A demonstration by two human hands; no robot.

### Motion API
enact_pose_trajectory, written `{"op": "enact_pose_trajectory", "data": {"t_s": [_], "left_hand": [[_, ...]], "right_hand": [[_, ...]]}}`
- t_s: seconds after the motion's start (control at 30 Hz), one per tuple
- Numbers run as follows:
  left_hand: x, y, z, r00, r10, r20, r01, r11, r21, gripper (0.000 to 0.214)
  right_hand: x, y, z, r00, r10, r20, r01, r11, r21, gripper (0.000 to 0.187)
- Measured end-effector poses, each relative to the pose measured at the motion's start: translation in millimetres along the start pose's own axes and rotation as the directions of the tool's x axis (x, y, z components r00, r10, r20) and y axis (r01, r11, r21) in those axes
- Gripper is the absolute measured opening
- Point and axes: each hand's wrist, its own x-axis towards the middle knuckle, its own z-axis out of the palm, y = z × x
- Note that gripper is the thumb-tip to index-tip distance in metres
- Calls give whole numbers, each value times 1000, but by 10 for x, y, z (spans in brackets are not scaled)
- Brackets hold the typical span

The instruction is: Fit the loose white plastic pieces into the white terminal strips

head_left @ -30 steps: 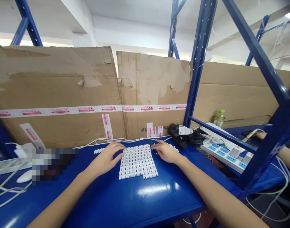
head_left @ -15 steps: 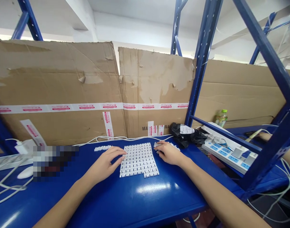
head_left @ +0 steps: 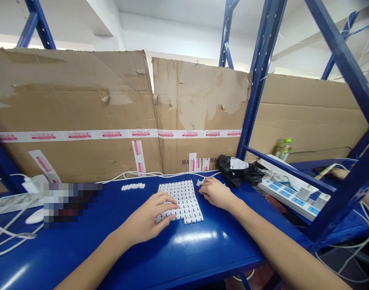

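Note:
Small white plastic pieces lie side by side in a tight block [head_left: 187,197] on the blue table [head_left: 184,257]; its front edge has a step. My left hand [head_left: 152,217] is over the block's left front part, thumb and fingers apart, hiding some of the pieces. To the right of the block, my right hand [head_left: 217,193] rests at a loose heap of similar white pieces [head_left: 200,182]. Its fingers are curled together, and their tips are partly hidden, so a held piece cannot be made out. Behind my left hand lies a short row of white pieces [head_left: 133,186].
A black plastic bag [head_left: 240,171] lies at the back right, beside a blue rack post [head_left: 257,80]. Cardboard [head_left: 199,100] stands behind. Power strips [head_left: 289,197] and cables are at the right and left. Another person's hand [head_left: 338,173] shows at far right.
My left hand has moved right and nearer to me, from the block's left edge to over its front part. My right hand stays at the heap, its fingers more drawn in.

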Motion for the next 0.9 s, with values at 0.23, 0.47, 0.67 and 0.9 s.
{"op": "enact_pose_trajectory", "data": {"t_s": [0.23, 0.47, 0.67, 0.9], "left_hand": [[8, 200, 158, 994, 35, 104, -36, 999, 11, 26], [31, 247, 210, 998, 53, 20, -53, 999, -15, 25], [36, 247, 267, 995, 79, 61, -75, 996, -57, 23], [23, 246, 264, 998, 43, 56, -32, 983, -181, 20]], "right_hand": [[8, -4, -29, 999, -26, 25, 28, 995, -98, 26], [-6, 57, -66, 994, 102, -40, -99, 992, 73, 28], [2, 86, -101, 986, 153, -69, -135, 966, 221, 28], [8, 154, -30, 957, 283, -63, -231, 874, 427, 19]]}}
